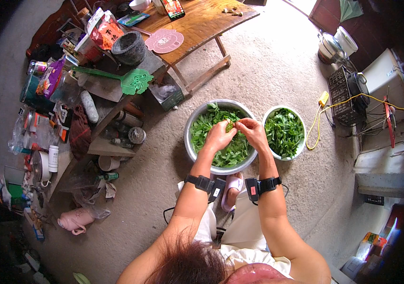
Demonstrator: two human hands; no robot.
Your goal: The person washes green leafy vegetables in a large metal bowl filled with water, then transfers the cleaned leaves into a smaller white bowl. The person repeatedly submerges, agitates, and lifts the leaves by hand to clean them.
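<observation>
A wide metal basin (189, 142) full of leafy greens (202, 132) stands on the floor before me. Above it my left hand (222, 135) holds a small piece of the greens between its fingers. My right hand (251, 131) is beside it, its fingertips pinched at the same piece; what exactly they grip is too small to tell. To the right of the basin, close by its rim, is a white round tub (305, 136) with more dark green leaves (283, 132) in it. Both forearms wear black straps with small boxes.
A wooden table (202, 21) carries a pink fly swatter (164, 41). Cluttered shelves (111, 149) on the left hold a stone mortar (128, 48) and a green fly swatter (136, 81). A pink thermos jug (77, 220) lies on the floor. A yellow cable (318, 127) runs right, near a black crate (340, 94).
</observation>
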